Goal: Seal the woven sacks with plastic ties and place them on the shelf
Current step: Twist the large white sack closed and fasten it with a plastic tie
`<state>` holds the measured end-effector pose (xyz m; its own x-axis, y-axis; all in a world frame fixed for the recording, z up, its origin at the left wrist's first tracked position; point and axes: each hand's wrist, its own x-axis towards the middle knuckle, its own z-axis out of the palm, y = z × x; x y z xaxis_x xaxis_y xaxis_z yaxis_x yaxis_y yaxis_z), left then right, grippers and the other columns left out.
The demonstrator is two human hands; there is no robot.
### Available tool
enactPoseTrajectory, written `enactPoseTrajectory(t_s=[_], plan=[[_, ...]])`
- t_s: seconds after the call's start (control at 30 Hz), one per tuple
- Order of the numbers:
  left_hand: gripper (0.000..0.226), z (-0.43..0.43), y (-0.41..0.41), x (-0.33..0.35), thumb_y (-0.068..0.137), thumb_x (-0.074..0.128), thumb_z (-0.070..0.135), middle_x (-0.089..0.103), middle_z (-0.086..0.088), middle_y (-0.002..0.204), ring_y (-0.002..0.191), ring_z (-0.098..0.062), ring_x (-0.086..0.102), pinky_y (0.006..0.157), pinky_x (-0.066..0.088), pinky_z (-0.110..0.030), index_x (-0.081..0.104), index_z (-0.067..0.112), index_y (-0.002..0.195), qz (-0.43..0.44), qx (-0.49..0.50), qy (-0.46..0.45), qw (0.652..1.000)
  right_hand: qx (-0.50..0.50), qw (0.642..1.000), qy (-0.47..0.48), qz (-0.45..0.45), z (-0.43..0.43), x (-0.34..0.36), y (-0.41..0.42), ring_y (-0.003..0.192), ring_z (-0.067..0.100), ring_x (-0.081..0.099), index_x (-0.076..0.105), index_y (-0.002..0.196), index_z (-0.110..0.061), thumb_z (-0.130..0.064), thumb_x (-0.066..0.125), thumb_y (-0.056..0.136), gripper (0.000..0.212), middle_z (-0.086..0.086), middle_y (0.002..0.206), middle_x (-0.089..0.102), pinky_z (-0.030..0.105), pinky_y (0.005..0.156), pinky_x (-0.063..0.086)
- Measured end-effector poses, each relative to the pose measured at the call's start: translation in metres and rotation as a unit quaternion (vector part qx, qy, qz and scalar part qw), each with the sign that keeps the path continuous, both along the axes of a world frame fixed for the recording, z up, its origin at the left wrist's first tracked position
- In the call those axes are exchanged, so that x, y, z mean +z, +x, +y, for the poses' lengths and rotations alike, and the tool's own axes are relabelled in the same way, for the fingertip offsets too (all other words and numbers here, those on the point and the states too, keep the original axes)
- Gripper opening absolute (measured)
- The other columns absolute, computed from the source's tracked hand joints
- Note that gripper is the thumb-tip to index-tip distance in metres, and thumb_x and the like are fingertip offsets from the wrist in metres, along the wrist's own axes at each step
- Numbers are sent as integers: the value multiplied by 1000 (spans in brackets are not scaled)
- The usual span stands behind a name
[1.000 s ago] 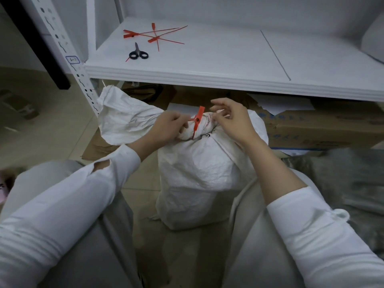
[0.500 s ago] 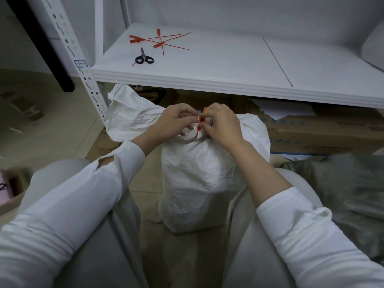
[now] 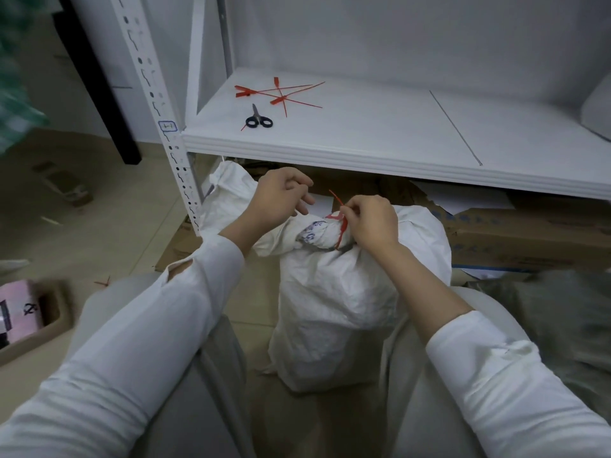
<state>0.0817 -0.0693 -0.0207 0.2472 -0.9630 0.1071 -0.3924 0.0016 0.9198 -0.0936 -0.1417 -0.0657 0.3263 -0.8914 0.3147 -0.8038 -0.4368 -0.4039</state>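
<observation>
Red plastic tie (image 3: 344, 226) round neck of one woven sack (image 3: 330, 292), pinched by right hand (image 3: 373, 219); left hand (image 3: 277, 196) now drawn apart, loosely curled, empty. Beyond hands, on shelf (image 3: 363, 133): about four spare ties (image 3: 279, 94), one scissors (image 3: 259, 120).

Room inventory, as I read it from the head view:

1. Back wall (image 3: 396, 34): plain white, behind the shelving.
2. Shelf (image 3: 363, 133): white board with a ribbed front edge and 1 thin seam (image 3: 456, 127) running front to back.
3. Upright post (image 3: 155, 104): white metal, punched with slots and round holes; a small blue-edged label (image 3: 167, 126) sits at shelf height.
4. Black post (image 3: 96, 81): dark, standing on the floor left of the unit.
5. Floor (image 3: 82, 200): beige tiles.
6. Flattened cardboard (image 3: 529, 236): brown, lying under the shelf.
7. Open cardboard box (image 3: 56, 328): at my lower left, on the floor.
8. Light: soft, even, rather dim.
</observation>
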Motion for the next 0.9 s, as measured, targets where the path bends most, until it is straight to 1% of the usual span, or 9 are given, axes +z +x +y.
enactPoseTrajectory(t_s=[0.07, 0.2, 0.3, 0.4, 0.57, 0.67, 0.73, 0.8, 0.9], plan=[[17, 1, 7, 4, 94, 49, 3, 71, -7, 78, 56, -14, 65, 52, 50, -23, 62, 5, 105, 3, 2, -1, 1000, -6, 1000, -4, -25, -3, 8, 5, 86, 17, 64, 70, 91, -24, -30, 67, 85, 9, -7, 83, 71, 39, 78, 53], [15, 1, 24, 12, 92, 53, 3, 72, -7, 75, 56, -17, 65, 55, 52, -26, 63, 6, 104, 6, 16, -10, 1000, 27, 997, -37, -60, -7, 40, 32, 103, 15, 60, 64, 116, -25, -39, 72, 77, 43, -8, 104, 71, 32, 85, 49], [11, -1, 40, 20, 92, 56, 6, 67, -5, 61, 47, -16, 60, 54, 52, -25, 67, 6, 96, -21, 31, -20, 999, 71, 996, -29, -50, -10, 63, 68, 111, 16, 56, 58, 125, -22, -42, 68, 82, 49, -5, 114, 67, 31, 84, 46], [15, -5, 57, 26, 94, 51, 8, 66, -6, 61, 45, -14, 60, 51, 48, -22, 66, 11, 95, -48, 71, -34, 996, 109, 994, -14, -17, -16, 78, 107, 115, 19, 56, 57, 128, -18, -36, 65, 86, 47, 0, 123, 64, 30, 88, 47], [7, -14, 94, 22, 93, 57, 15, 70, -4, 82, 62, -19, 68, 61, 55, -33, 63, 15, 95, -98, 106, -43, 989, 122, 988, 22, 88, -33, 91, 170, 123, 22, 52, 55, 132, -16, -22, 64, 85, 48, 4, 135, 56, 32, 94, 46], [11, -24, 118, 19, 90, 62, 22, 65, 3, 96, 81, -22, 67, 76, 56, -39, 59, 17, 99, -144, 132, -37, 980, 115, 986, 36, 117, -48, 90, 199, 118, 25, 54, 54, 132, -13, -17, 63, 86, 47, 8, 133, 55, 32, 91, 47], [17, -31, 132, 20, 88, 63, 22, 65, 3, 101, 90, -21, 64, 82, 54, -41, 58, 17, 104, -172, 140, -23, 975, 109, 986, 40, 117, -60, 87, 214, 111, 26, 56, 53, 133, -11, -13, 60, 87, 47, 10, 129, 56, 29, 82, 48], [19, -39, 143, 22, 89, 61, 21, 66, 2, 106, 90, -22, 63, 82, 53, -40, 58, 16, 107, -181, 145, -19, 973, 101, 987, 47, 113, -73, 83, 227, 104, 26, 58, 53, 133, -8, -11, 57, 88, 45, 11, 126, 56, 27, 73, 45], [22, -50, 153, 24, 90, 60, 19, 65, 0, 107, 93, -20, 61, 82, 51, -37, 59, 14, 111, -186, 152, -23, 970, 79, 989, 59, 114, -93, 76, 243, 96, 24, 59, 53, 131, -7, -12, 55, 90, 41, 13, 121, 57, 25, 72, 47]])
